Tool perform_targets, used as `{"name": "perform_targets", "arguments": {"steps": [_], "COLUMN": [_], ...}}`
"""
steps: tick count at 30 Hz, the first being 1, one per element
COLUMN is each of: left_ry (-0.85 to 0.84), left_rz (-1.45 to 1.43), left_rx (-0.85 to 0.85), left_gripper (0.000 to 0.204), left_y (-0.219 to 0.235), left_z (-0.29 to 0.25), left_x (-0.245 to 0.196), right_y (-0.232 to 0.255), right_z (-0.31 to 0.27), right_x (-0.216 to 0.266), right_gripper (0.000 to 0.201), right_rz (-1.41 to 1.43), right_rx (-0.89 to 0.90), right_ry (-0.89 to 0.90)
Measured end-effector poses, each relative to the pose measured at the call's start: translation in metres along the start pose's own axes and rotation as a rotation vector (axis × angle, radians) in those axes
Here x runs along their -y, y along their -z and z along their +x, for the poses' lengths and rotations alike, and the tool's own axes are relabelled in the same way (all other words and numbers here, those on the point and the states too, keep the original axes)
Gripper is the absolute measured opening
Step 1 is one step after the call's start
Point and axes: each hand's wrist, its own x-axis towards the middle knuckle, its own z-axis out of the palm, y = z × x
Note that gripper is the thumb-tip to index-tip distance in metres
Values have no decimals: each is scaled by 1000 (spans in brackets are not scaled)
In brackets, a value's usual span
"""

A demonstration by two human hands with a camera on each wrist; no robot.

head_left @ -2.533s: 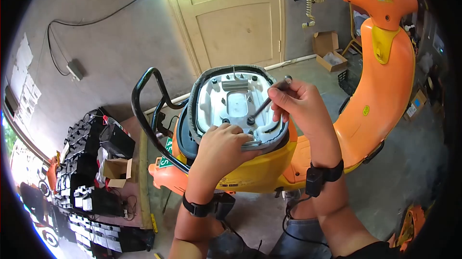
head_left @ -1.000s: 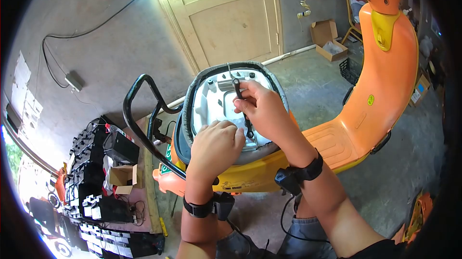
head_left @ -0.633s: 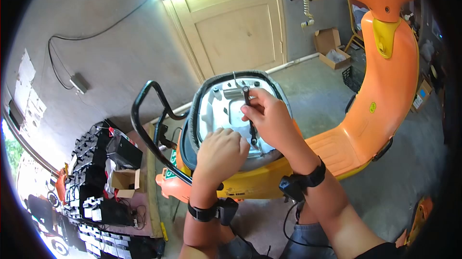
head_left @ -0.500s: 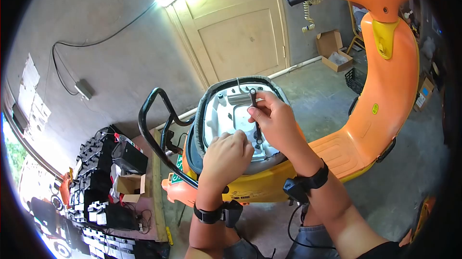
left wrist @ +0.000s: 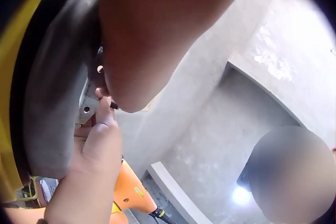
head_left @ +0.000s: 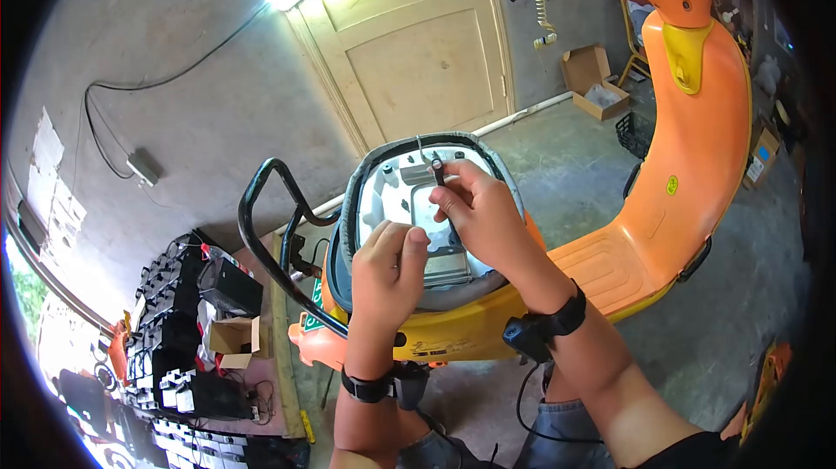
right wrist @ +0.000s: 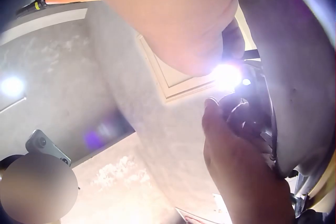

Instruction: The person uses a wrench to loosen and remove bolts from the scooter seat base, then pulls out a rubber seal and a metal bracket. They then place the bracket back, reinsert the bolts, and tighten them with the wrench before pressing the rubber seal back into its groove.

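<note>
An upturned scooter seat with a white underside point(head_left: 396, 195) and a grey padded rim point(head_left: 357, 177) lies on the yellow body. My right hand point(head_left: 483, 212) pinches a dark wrench point(head_left: 438, 175), which slants down towards the seat's near side. At the near edge lies a flat metal plate point(head_left: 448, 267); in the left wrist view a plate with round holes point(left wrist: 86, 100) shows beside my right fingertips. My left hand point(head_left: 386, 269) stays over the seat's near left, thumb raised and fingers bent. I cannot tell whether its partly hidden fingers hold something small.
A black grab rail point(head_left: 252, 208) rises left of the seat. The orange scooter footboard point(head_left: 596, 264) extends to the right. Black batteries point(head_left: 165, 295) and an open carton point(head_left: 233, 338) stand at left. Another carton point(head_left: 596, 77) sits by the door point(head_left: 418, 60).
The wrench has swung from a rightward slant to a steeper one, my right hand moving left with it. My left hand has turned and lifted its thumb, uncovering more of the metal plate.
</note>
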Motion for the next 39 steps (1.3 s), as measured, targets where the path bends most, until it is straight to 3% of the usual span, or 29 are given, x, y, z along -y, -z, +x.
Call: {"name": "perform_targets", "arguments": {"steps": [9,13,14,16,17,20,26,30,34,37,38,39], "left_ry": [-90,-115,-113,-121,-129,-177,-146,-140,-144,-162,-135,-103], "left_rz": [354,362,354,347,347,371,415,429,455,450,470,490], "left_rx": [63,62,63,82,80,77,75,77,94,90,106,125], "left_gripper": [31,36,36,34,33,32,32,28,28,30,31,32], "left_y": [-12,-12,-12,-11,-12,-11,-13,-15,-15,-17,-17,-18], "left_z": [-2,0,0,0,-1,0,-1,-2,-1,2,2,1], "left_x": [-9,-8,-8,-5,-6,-6,-7,-5,-4,-5,-8,-10], "right_y": [-1,0,6,9,12,11,17,5,6,11,14,15], "right_z": [-1,0,-1,4,6,11,17,19,18,19,18,18], "right_x": [2,7,12,-1,-6,-17,-16,-30,-31,-18,-14,-19], "right_gripper": [31,48,54,58,62,57,52,49,48,50,44,41], "right_rz": [-40,-169,-112,-190,-207,-330,-303,-251,-383,-794,-814,-894], "right_rx": [62,45,92,57,93,44,-16,-51,-55,41,62,20], "right_ry": [19,79,-10,162,138,173,124,197,258,-78,-137,-71]}}
